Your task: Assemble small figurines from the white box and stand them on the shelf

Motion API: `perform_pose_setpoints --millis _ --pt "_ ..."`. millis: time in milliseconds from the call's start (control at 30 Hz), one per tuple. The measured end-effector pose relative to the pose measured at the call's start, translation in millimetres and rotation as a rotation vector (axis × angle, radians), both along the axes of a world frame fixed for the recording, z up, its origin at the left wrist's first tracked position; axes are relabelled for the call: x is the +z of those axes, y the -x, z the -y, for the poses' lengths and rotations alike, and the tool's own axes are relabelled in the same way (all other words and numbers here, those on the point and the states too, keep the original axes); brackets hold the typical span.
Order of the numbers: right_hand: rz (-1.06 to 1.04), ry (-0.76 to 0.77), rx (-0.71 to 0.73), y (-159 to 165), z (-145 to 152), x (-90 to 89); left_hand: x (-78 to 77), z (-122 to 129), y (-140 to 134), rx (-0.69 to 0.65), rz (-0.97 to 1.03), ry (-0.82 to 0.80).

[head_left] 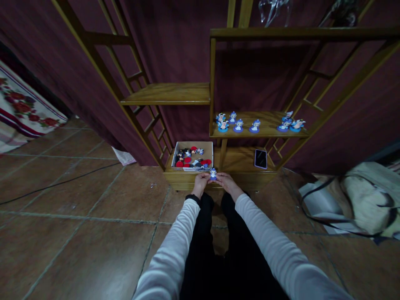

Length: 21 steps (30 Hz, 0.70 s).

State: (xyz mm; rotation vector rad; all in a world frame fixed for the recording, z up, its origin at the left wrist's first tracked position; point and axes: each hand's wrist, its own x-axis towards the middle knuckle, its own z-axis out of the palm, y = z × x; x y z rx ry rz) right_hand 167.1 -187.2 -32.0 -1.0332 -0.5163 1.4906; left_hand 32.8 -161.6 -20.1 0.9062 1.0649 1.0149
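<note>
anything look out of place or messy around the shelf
Nothing looks clearly broken. The jumbled figurines in the box look untidy compared with the upright figurines on the shelf. On the floor, a dark cable runs in the open, and a small scrap looks like litter.

Long white left sleeve [171, 252] at 7 o'clock, wrinkled along the forearm; black band [193, 198] next to its cuff. Right sleeve [275, 239] at 5 o'clock matches: white, long, creased, greyer where shaded. Black trousers [240, 250] at 6 o'clock, fabric detail lost in shadow.
</note>
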Motion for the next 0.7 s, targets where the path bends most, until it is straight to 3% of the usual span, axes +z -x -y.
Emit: perform_pose_setpoints --millis 700 --pt "-0.032 -0.003 0.023 0.4 2.2 7.2 2.8 1.9 2.0 -0.06 0.121 0.051"
